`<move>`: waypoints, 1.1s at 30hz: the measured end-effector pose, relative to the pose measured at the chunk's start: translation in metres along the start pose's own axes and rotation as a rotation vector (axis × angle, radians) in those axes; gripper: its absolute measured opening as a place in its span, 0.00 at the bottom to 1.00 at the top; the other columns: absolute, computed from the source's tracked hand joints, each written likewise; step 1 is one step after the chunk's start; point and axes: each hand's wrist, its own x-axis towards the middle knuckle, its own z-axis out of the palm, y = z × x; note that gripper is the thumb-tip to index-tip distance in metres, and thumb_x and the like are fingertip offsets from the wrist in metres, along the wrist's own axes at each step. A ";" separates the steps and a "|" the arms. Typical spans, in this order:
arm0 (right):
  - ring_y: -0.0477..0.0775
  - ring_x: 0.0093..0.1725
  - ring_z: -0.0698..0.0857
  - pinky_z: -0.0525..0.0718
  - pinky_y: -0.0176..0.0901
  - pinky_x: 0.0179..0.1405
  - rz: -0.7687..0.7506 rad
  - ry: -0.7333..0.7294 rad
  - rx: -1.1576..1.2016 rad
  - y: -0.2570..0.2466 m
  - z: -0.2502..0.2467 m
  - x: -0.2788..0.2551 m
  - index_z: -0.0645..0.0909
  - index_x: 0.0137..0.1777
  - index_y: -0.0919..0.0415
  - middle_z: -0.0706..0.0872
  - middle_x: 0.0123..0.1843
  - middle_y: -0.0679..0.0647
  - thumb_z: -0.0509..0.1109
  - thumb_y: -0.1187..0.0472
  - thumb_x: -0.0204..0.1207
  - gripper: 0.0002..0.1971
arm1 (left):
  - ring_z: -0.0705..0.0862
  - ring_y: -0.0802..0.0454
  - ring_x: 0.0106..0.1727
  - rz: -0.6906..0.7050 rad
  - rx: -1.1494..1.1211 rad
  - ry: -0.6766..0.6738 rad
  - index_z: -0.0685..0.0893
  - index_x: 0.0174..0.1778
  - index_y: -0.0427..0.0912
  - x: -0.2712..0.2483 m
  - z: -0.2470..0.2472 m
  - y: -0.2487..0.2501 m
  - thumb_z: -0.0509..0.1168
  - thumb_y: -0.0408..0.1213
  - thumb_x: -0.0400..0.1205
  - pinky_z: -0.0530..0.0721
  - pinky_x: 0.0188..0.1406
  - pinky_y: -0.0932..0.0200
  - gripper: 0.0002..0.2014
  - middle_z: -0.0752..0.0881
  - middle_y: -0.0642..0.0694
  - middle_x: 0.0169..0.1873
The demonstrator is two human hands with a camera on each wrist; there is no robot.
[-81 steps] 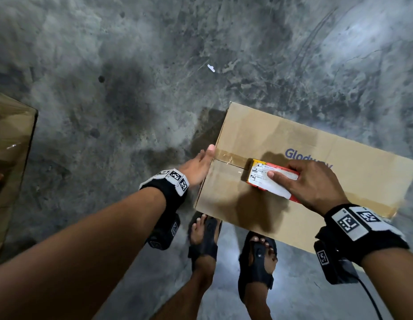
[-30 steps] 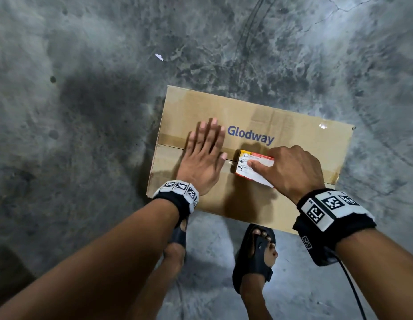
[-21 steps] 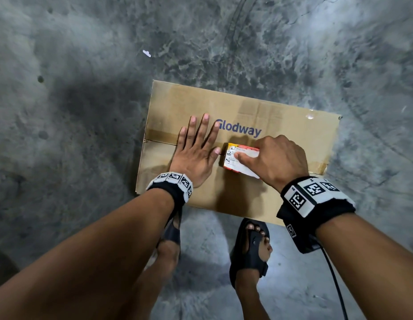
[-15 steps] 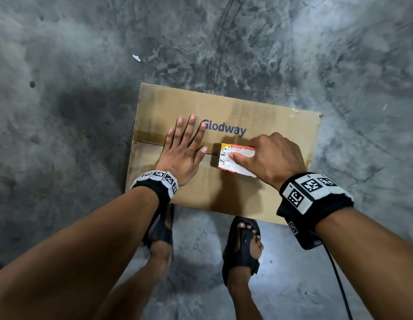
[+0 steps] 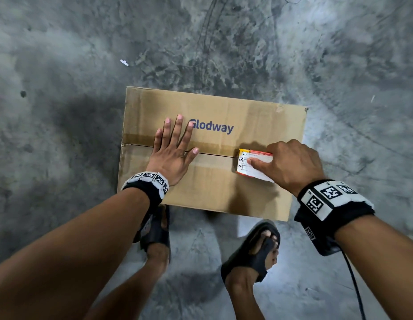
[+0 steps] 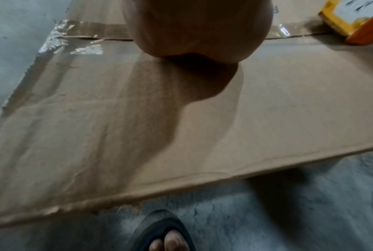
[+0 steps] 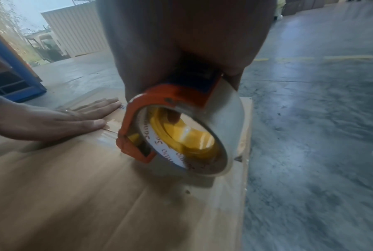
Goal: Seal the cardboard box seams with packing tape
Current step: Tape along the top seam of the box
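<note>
A brown cardboard box (image 5: pixel 224 190) printed "Glodway" lies flat on the concrete floor, its centre seam (image 5: pixel 214 154) running left to right. Clear tape (image 6: pixel 73 42) covers the seam's left stretch. My left hand (image 5: pixel 172 150) lies flat with straight fingers pressing the taped seam at the left. My right hand (image 5: pixel 291 165) grips an orange and yellow tape dispenser (image 5: pixel 253 163) pressed on the seam right of centre. In the right wrist view the dispenser (image 7: pixel 136 122) carries a clear tape roll (image 7: pixel 219 135) resting on the box (image 7: pixel 73 195), with the left hand (image 7: pixel 52 122) flat beyond it.
My feet in black sandals (image 5: pixel 254 250) stand at the box's near edge. Bare grey concrete floor (image 5: pixel 62 112) surrounds the box, with a small white scrap (image 5: pixel 124 63) beyond it. A blue rack (image 7: pixel 13 71) and a container stand far off in the right wrist view.
The left hand moved from the box's left edge onto the top and now presses the taped seam. The right hand has drawn the dispenser rightward along the seam, widening the gap between the hands.
</note>
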 end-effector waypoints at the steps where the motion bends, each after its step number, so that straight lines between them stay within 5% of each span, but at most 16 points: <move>1: 0.69 0.61 0.87 0.81 0.53 0.55 0.009 0.001 -0.001 -0.002 0.001 0.002 0.88 0.65 0.52 0.89 0.59 0.65 0.66 0.31 0.79 0.28 | 0.30 0.44 0.85 0.001 0.016 0.011 0.32 0.84 0.57 -0.001 0.001 0.000 0.38 0.61 0.87 0.36 0.84 0.43 0.33 0.31 0.51 0.85; 7: 0.70 0.61 0.88 0.83 0.53 0.55 0.029 -0.017 0.003 0.000 0.001 0.007 0.88 0.64 0.56 0.89 0.59 0.64 0.67 0.31 0.78 0.31 | 0.34 0.41 0.86 -0.088 -0.002 0.089 0.37 0.86 0.47 -0.007 0.000 0.031 0.43 0.54 0.89 0.36 0.83 0.37 0.33 0.36 0.43 0.86; 9: 0.69 0.61 0.88 0.82 0.53 0.54 0.027 -0.016 0.006 -0.001 -0.002 0.008 0.88 0.63 0.56 0.89 0.59 0.64 0.67 0.30 0.78 0.31 | 0.37 0.41 0.87 0.001 0.010 0.104 0.41 0.87 0.44 -0.006 0.000 0.058 0.44 0.51 0.89 0.40 0.84 0.36 0.32 0.40 0.42 0.87; 13: 0.68 0.59 0.88 0.82 0.52 0.52 0.012 -0.003 0.000 0.000 -0.001 0.006 0.89 0.63 0.55 0.90 0.58 0.63 0.67 0.31 0.77 0.30 | 0.39 0.42 0.87 0.075 -0.004 0.068 0.43 0.87 0.47 0.003 0.009 0.096 0.44 0.51 0.89 0.47 0.84 0.37 0.31 0.42 0.44 0.87; 22: 0.68 0.61 0.88 0.82 0.53 0.55 -0.047 0.001 0.073 0.015 -0.002 0.010 0.87 0.63 0.56 0.89 0.59 0.63 0.69 0.31 0.77 0.30 | 0.35 0.44 0.87 0.036 0.016 0.011 0.39 0.86 0.53 0.009 0.018 0.094 0.42 0.57 0.88 0.40 0.84 0.41 0.32 0.38 0.47 0.87; 33: 0.64 0.52 0.88 0.71 0.46 0.41 0.093 0.000 0.060 0.158 -0.023 -0.009 0.91 0.48 0.51 0.91 0.49 0.59 0.69 0.27 0.74 0.27 | 0.26 0.46 0.84 0.016 -0.046 -0.094 0.31 0.84 0.56 0.010 0.009 0.098 0.43 0.56 0.88 0.35 0.83 0.37 0.33 0.27 0.50 0.84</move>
